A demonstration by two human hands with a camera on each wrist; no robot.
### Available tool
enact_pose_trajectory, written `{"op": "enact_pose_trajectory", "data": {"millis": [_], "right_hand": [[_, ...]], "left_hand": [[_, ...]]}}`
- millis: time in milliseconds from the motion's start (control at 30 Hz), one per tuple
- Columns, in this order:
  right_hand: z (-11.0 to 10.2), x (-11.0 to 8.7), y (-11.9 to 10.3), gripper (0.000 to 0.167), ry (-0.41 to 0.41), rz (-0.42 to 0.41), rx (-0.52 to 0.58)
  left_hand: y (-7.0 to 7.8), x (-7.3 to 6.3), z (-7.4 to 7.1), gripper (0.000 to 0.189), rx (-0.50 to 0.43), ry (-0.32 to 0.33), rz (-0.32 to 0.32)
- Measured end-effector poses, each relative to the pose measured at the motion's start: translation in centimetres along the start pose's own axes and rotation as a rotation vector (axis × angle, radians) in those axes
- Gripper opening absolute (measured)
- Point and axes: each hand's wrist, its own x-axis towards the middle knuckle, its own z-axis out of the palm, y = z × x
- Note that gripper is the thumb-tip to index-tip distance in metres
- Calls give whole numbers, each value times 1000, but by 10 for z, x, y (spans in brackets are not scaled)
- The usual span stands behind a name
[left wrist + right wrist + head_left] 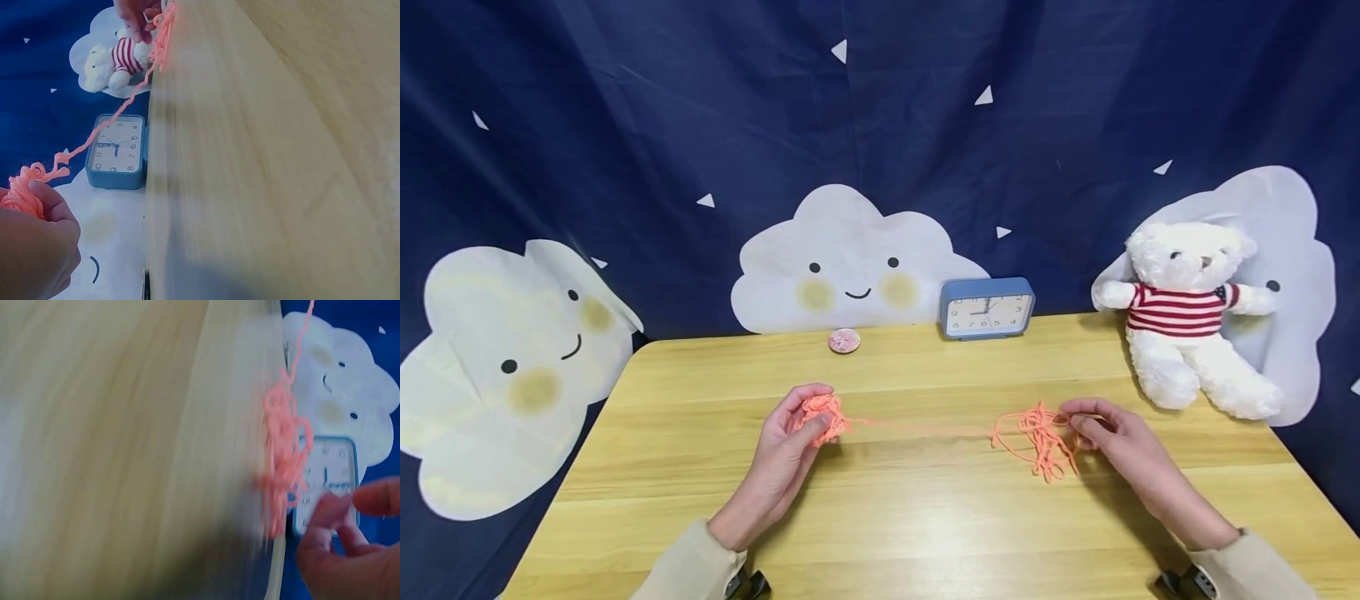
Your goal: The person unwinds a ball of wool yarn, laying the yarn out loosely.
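Note:
My left hand (pixel 782 454) grips a bunched coral-orange yarn wad (pixel 824 419), its thumb pressed over the top. In the left wrist view, the yarn wad (pixel 24 199) bulges out past the thumb. One thin yarn strand (pixel 925 428) stretches across to a looser yarn tangle (pixel 1042 442) on the right. Beside that tangle, my right hand (pixel 1120 437) pinches yarn between thumb and fingertips. The right wrist view shows the looped tangle (pixel 284 462) hanging next to the right hand (pixel 350 544); the exact pinch point is blurred there.
Both hands are over a wooden table (pixel 917 517). At its back stand a blue alarm clock (pixel 987 308) and a small round pink patterned object (pixel 844 341). A white teddy bear (pixel 1187 321) in a striped shirt sits back right, against a navy cloud-print curtain (pixel 910 108).

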Motion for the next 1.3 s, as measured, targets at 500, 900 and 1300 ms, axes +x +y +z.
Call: {"op": "enact_pose_trajectory", "data": {"millis": [500, 900, 1300], "right_hand": [[69, 4, -30, 41, -145, -77, 222], [122, 12, -46, 48, -428, -177, 264], [153, 23, -58, 51, -515, -124, 303]], "left_hand": [[2, 0, 1, 39, -1, -15, 4], [2, -2, 2, 39, 3, -17, -1], [2, -2, 4, 39, 18, -18, -20]]}}
